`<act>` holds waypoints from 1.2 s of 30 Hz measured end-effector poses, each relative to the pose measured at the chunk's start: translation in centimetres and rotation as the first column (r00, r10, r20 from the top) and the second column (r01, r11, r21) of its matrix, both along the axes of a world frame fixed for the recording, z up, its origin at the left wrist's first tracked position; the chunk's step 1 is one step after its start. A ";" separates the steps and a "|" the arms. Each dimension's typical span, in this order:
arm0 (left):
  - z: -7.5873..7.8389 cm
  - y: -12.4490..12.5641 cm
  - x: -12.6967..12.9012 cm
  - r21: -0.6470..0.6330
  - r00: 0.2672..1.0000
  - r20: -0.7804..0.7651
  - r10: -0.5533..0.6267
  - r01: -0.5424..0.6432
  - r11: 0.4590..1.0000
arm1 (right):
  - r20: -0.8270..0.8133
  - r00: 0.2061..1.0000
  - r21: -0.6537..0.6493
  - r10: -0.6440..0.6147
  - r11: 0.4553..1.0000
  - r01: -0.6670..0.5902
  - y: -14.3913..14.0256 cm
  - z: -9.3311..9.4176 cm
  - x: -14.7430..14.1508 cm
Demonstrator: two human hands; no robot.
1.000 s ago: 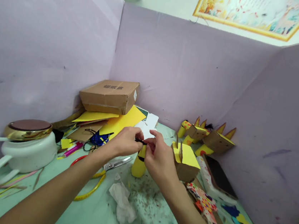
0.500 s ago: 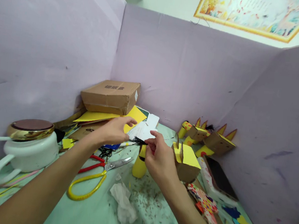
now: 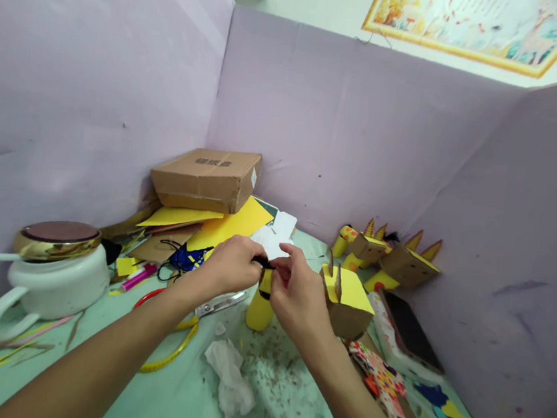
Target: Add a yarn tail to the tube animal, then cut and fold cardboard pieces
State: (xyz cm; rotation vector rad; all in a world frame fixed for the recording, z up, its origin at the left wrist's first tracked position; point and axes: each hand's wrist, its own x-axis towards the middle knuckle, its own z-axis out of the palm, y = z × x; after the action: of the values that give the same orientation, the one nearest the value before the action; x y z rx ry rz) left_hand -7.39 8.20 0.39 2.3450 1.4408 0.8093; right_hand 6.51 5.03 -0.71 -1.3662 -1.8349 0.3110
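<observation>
A small black tuft of thread (image 3: 263, 261) sits pinched between the fingers of the left hand (image 3: 232, 265) and right hand (image 3: 299, 293), just above an upright yellow paper tube (image 3: 259, 307) on the green worktop (image 3: 176, 399). Red-and-yellow-handled scissors (image 3: 178, 332) lie beside it, a crumpled white tissue (image 3: 231, 381) nearer.

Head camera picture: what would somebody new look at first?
Probably the two hands meeting in the middle: the left hand and right hand pinch a small black tuft just above a yellow tube standing on the green table. Next, the scissors with red and yellow handles under the left wrist, and the white pot far left.
</observation>
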 end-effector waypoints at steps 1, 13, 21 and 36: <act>0.1 0.1 -0.2 -0.006 1.000 -0.004 0.011 -0.011 1.000 | 0.001 1.000 0.000 -0.004 1.000 0.004 0.0 0.0 0.0; 1.0 0.4 -1.5 -0.211 0.982 0.163 -0.094 0.127 0.969 | -0.011 1.000 0.001 -0.008 1.000 0.008 -0.1 0.0 -0.1; -0.1 1.3 -0.9 -0.158 0.987 0.148 0.056 -0.033 0.987 | 0.005 1.000 -0.008 -0.010 1.000 0.010 -0.1 0.1 0.0; -0.1 1.1 -2.4 -0.311 0.966 0.072 -0.247 0.257 0.915 | -0.129 0.991 0.298 0.023 0.954 0.017 -3.8 2.1 1.8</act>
State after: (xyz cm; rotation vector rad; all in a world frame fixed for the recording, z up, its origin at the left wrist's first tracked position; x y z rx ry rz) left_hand -9.74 9.34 0.31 2.1961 1.1254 0.4982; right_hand 8.32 1.20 1.37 -1.1071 -1.6961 0.1143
